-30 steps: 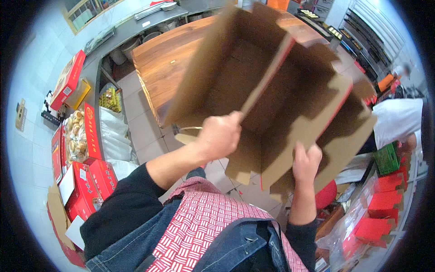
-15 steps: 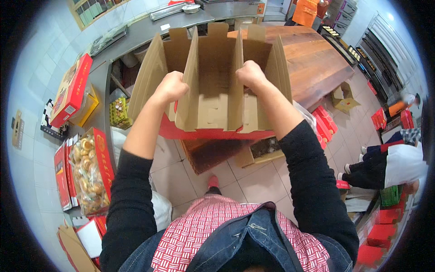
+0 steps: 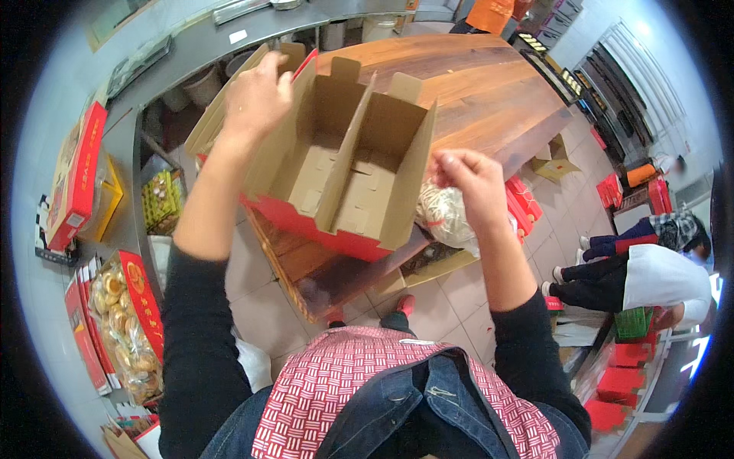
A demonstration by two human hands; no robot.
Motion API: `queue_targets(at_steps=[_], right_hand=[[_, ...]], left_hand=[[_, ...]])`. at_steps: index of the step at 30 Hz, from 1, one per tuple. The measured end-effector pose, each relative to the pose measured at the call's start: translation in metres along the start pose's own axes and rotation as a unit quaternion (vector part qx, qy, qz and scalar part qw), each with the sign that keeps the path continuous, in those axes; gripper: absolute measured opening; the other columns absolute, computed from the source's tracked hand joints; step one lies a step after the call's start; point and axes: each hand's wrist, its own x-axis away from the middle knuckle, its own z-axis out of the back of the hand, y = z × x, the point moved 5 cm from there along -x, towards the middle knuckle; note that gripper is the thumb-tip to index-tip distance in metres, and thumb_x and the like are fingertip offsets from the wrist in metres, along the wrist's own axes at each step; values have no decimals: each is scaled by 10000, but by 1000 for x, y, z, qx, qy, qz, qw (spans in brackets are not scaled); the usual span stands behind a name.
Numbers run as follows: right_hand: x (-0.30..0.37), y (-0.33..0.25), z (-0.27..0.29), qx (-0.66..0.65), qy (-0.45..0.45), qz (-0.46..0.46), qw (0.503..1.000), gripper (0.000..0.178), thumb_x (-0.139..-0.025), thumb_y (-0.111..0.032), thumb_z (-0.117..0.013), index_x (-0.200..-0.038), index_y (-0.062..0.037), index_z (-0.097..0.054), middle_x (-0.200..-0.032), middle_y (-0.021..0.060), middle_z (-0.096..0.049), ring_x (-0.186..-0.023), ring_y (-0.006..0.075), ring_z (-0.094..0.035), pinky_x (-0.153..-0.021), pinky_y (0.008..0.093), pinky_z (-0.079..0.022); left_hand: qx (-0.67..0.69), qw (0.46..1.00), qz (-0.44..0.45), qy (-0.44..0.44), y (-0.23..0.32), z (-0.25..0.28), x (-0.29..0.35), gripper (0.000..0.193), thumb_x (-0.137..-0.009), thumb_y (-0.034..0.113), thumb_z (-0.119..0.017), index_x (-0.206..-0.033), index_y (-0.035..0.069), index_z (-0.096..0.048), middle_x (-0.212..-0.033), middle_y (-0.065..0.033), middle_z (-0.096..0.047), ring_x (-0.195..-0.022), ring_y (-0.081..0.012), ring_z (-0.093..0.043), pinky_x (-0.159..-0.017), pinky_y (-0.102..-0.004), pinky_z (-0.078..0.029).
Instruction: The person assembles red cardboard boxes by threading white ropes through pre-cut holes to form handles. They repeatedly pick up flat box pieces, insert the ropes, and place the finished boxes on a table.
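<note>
A row of upright cardboard boxes [image 3: 325, 241], brown inside and red outside, stands open-topped at the near end of the wooden table [image 3: 474, 88]. Above the leftmost box [image 3: 205, 138] is my left hand [image 3: 260, 96], its fingers curled in; what they grip, if anything, is hidden. The middle and right boxes show bare cardboard floors, with a thin double wall between them. My right hand [image 3: 472, 180] is beside the right box's outer wall. Its fingers are loosely bent and apart, fingertips close to the cardboard, and nothing shows in them.
Under my right hand lies a bundle of pale string in clear plastic [image 3: 447, 214]. A red box of bagged pastries [image 3: 122, 321] stands at left, below a steel counter [image 3: 134, 183]. Co-workers [image 3: 661, 279] bend at right near stacked red boxes [image 3: 619, 386]. An open carton [image 3: 554, 161] lies on the floor.
Both hands have come off the box walls they gripped and moved apart, left hand up and left, right hand down and right. The boxes have turned and shifted left.
</note>
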Motion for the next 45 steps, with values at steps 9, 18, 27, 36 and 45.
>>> queue_targets(at_steps=[9,18,27,36,45], right_hand=[[40,-14,77,-252,60,14,966,238,-925,-200,-462,-983,-4,-584,-869,6,-559,-782,66,-484,-679,219,-418],[23,-13,228,-162,112,56,979,161,-886,-107,-514,-861,18,-611,-740,0,-579,-633,48,-495,-545,187,-398],[22,9,230,-89,38,127,987,277,-859,-13,-503,-1128,23,-557,-757,33,-554,-646,80,-486,-596,200,-415],[24,33,186,-19,-98,-19,995,104,-785,12,-576,-888,26,-587,-753,60,-621,-680,112,-586,-618,244,-467],[-22,114,162,-86,-10,-72,994,85,-748,-37,-637,-815,14,-648,-720,31,-629,-653,79,-561,-601,226,-456]], left_hand=[[422,880,-177,-127,295,-28,84,550,-728,-29,-505,-1248,51,-347,-1029,-198,-476,-781,-368,-564,-625,-399,-482],[488,859,-153,-8,408,-99,93,543,-761,-101,-465,-1271,18,-321,-1168,-211,-415,-986,-283,-524,-784,-317,-458],[400,915,-30,-52,382,-124,101,187,-833,110,-555,-971,-13,-523,-889,-152,-545,-774,-243,-559,-680,-323,-444],[235,956,-70,-164,332,-122,115,132,-838,151,-537,-807,23,-545,-782,-149,-527,-793,-316,-517,-719,-401,-400],[120,916,175,-339,160,-203,67,372,-757,82,-549,-1107,-37,-518,-1049,-170,-592,-977,-228,-565,-855,-311,-427]])
